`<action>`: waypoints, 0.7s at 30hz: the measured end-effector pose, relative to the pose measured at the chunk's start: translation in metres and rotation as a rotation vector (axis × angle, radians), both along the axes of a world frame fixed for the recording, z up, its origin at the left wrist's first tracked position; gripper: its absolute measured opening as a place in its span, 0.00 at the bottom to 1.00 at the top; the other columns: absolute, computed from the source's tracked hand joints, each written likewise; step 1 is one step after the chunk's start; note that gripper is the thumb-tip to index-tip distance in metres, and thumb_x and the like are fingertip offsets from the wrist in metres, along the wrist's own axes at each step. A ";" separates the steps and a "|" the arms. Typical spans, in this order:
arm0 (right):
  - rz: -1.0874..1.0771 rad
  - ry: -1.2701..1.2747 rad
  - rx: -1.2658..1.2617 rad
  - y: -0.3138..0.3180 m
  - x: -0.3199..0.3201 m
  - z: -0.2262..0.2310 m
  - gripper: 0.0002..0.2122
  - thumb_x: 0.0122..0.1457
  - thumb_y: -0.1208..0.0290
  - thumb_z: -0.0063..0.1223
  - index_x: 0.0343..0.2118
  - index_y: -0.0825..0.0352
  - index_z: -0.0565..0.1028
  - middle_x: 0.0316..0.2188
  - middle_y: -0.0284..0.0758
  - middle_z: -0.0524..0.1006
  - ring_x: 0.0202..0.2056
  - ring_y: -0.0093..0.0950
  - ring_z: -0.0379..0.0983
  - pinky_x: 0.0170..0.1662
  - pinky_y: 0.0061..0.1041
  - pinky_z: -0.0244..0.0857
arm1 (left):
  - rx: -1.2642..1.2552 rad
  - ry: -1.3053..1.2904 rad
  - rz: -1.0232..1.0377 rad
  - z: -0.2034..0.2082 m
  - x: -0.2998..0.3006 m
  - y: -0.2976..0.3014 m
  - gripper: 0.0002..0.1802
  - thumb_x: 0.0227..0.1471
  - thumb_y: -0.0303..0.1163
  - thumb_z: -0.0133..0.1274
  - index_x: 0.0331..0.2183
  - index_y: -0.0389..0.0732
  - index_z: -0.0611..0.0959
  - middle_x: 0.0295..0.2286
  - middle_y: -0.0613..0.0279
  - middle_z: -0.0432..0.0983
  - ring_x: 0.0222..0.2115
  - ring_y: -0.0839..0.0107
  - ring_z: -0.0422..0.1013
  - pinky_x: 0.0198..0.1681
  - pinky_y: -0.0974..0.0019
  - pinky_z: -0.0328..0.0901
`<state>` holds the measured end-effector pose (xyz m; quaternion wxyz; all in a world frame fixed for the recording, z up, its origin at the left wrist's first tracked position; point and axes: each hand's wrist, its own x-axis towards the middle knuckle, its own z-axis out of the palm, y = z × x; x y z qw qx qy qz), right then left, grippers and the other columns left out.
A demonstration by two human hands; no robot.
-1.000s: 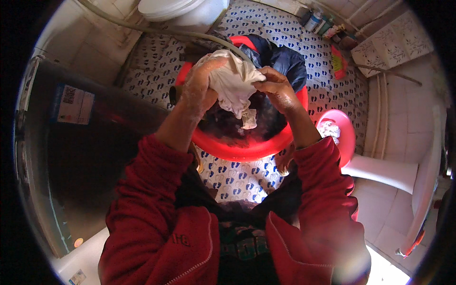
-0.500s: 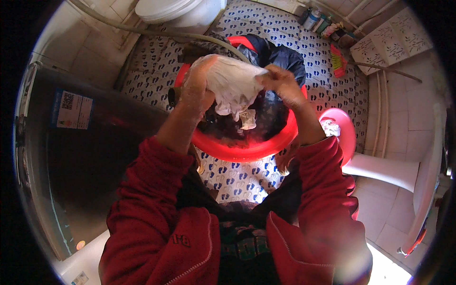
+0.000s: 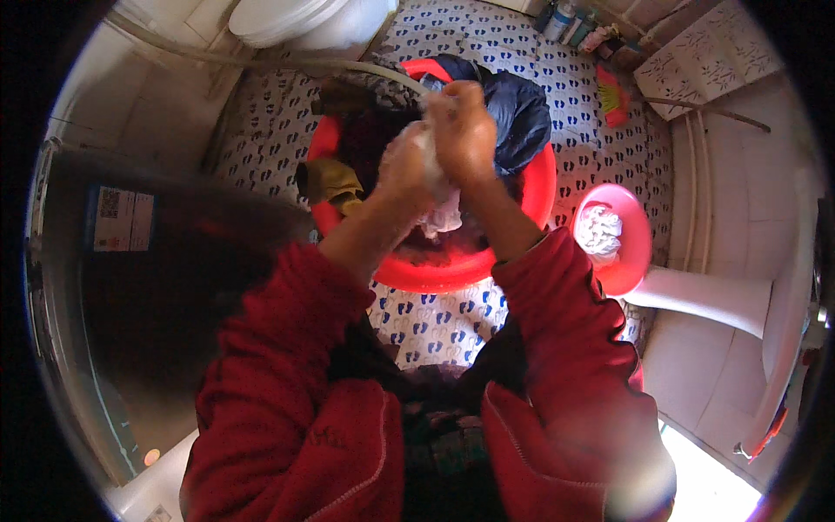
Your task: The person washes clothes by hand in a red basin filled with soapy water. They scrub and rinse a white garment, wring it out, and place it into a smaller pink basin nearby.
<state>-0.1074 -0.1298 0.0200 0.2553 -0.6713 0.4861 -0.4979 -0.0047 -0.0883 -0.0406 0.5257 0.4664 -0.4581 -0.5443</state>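
Both my hands are closed around a white wet cloth (image 3: 445,216) above a large red basin (image 3: 426,277). My left hand (image 3: 405,170) grips it lower and nearer. My right hand (image 3: 464,130) holds it just above and to the right, the two fists nearly touching. A bunched end of the cloth dangles beneath them, and much of the rest is hidden by my fingers. Dark water and soaked clothes fill the basin. A dark blue garment (image 3: 519,117) drapes over its far right rim, while an olive-yellow cloth (image 3: 335,183) hangs over the left rim.
A small pink basin (image 3: 639,228) with a white bunched cloth (image 3: 597,233) stands at right, beside a white pedestal (image 3: 709,300). A hose (image 3: 261,63) crosses the far left, near a toilet (image 3: 296,22). A dark appliance (image 3: 191,287) fills the left side. Bottles (image 3: 559,22) stand far right.
The white cloth was spread between my hands; now it is gathered into a tight bunch. My right hand has come left against my left hand. The view has shifted slightly.
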 end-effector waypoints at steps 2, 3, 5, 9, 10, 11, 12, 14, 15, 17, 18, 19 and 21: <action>0.061 -0.011 -0.064 0.001 0.003 -0.001 0.05 0.62 0.71 0.54 0.40 0.63 0.74 0.24 0.41 0.76 0.23 0.45 0.75 0.29 0.37 0.71 | -0.212 -0.531 0.395 -0.021 -0.007 -0.010 0.26 0.45 0.47 0.66 0.42 0.42 0.81 0.40 0.51 0.81 0.44 0.53 0.78 0.49 0.57 0.71; 0.103 0.124 -0.161 0.023 0.006 -0.007 0.06 0.61 0.72 0.53 0.41 0.62 0.74 0.25 0.39 0.76 0.23 0.42 0.76 0.28 0.38 0.71 | -0.551 -0.894 0.516 -0.028 0.005 -0.006 0.26 0.45 0.47 0.66 0.42 0.42 0.81 0.40 0.51 0.80 0.44 0.52 0.78 0.49 0.56 0.71; 0.085 0.574 -0.141 0.020 0.026 -0.066 0.09 0.61 0.73 0.50 0.44 0.63 0.73 0.27 0.37 0.77 0.24 0.40 0.77 0.27 0.38 0.70 | -0.701 -1.225 0.529 -0.024 -0.013 -0.024 0.25 0.45 0.46 0.66 0.42 0.43 0.81 0.40 0.52 0.80 0.43 0.53 0.78 0.48 0.56 0.72; 0.098 -0.002 -0.072 -0.008 -0.010 -0.023 0.07 0.64 0.68 0.51 0.40 0.63 0.76 0.27 0.39 0.80 0.27 0.40 0.80 0.30 0.38 0.71 | 0.017 -1.314 0.075 0.053 -0.035 -0.006 0.18 0.52 0.45 0.61 0.41 0.46 0.82 0.40 0.56 0.81 0.42 0.57 0.78 0.45 0.57 0.73; -0.011 -0.050 0.051 -0.021 -0.022 -0.014 0.07 0.64 0.65 0.54 0.37 0.63 0.76 0.27 0.40 0.80 0.29 0.42 0.80 0.31 0.39 0.72 | 0.131 -1.344 -0.066 0.088 -0.047 0.004 0.16 0.55 0.45 0.59 0.41 0.46 0.82 0.40 0.57 0.81 0.42 0.58 0.79 0.45 0.58 0.74; -0.035 0.051 0.006 -0.018 -0.020 -0.013 0.06 0.63 0.67 0.56 0.37 0.62 0.76 0.27 0.40 0.80 0.30 0.42 0.80 0.31 0.39 0.71 | 0.129 -1.256 -0.011 0.077 -0.045 0.002 0.15 0.56 0.44 0.58 0.42 0.46 0.82 0.39 0.57 0.81 0.43 0.57 0.78 0.46 0.56 0.73; -0.059 0.154 -0.039 -0.011 -0.015 -0.012 0.05 0.61 0.69 0.57 0.36 0.62 0.76 0.27 0.40 0.80 0.30 0.41 0.80 0.31 0.39 0.71 | 0.127 -1.168 0.042 0.057 -0.038 -0.002 0.14 0.57 0.42 0.57 0.42 0.46 0.82 0.38 0.57 0.81 0.43 0.57 0.77 0.46 0.55 0.73; 0.293 -0.007 -0.206 0.020 -0.006 -0.017 0.05 0.58 0.71 0.57 0.37 0.60 0.77 0.28 0.39 0.79 0.31 0.41 0.80 0.32 0.38 0.72 | -0.503 -1.471 0.038 0.007 0.002 -0.006 0.13 0.58 0.42 0.57 0.40 0.46 0.82 0.36 0.57 0.80 0.43 0.57 0.76 0.47 0.52 0.72; 0.272 0.018 -0.275 0.022 -0.008 -0.018 0.06 0.57 0.72 0.56 0.38 0.60 0.77 0.28 0.39 0.79 0.31 0.40 0.80 0.32 0.38 0.72 | -0.777 -1.376 0.209 0.006 -0.001 -0.006 0.12 0.56 0.42 0.58 0.37 0.46 0.83 0.36 0.56 0.80 0.43 0.55 0.76 0.48 0.50 0.71; 0.252 0.034 -0.398 0.035 -0.001 -0.020 0.08 0.56 0.73 0.55 0.40 0.60 0.77 0.28 0.38 0.80 0.30 0.40 0.80 0.32 0.38 0.72 | -0.773 -1.293 0.305 0.004 -0.004 0.000 0.12 0.54 0.42 0.59 0.36 0.45 0.83 0.35 0.56 0.80 0.43 0.55 0.76 0.48 0.49 0.71; 0.242 0.040 -0.459 0.039 0.001 -0.021 0.10 0.55 0.74 0.55 0.40 0.60 0.78 0.29 0.38 0.80 0.30 0.39 0.80 0.32 0.38 0.72 | -0.517 -1.269 0.219 -0.004 -0.012 -0.002 0.13 0.53 0.41 0.60 0.38 0.45 0.83 0.36 0.56 0.80 0.42 0.56 0.76 0.48 0.51 0.71; 0.227 -0.014 -0.248 0.018 -0.008 -0.019 0.08 0.56 0.75 0.55 0.39 0.60 0.77 0.28 0.41 0.80 0.30 0.41 0.80 0.32 0.40 0.72 | -0.278 -1.220 0.125 -0.012 -0.020 -0.008 0.14 0.52 0.40 0.61 0.39 0.45 0.82 0.36 0.56 0.80 0.42 0.58 0.76 0.47 0.53 0.72; -0.026 0.051 -0.148 -0.022 -0.028 -0.029 0.04 0.57 0.72 0.57 0.35 0.59 0.76 0.25 0.42 0.80 0.29 0.44 0.80 0.29 0.43 0.71 | -0.264 -1.075 0.093 0.020 -0.033 0.001 0.15 0.52 0.41 0.61 0.40 0.46 0.81 0.36 0.59 0.79 0.41 0.61 0.76 0.45 0.56 0.73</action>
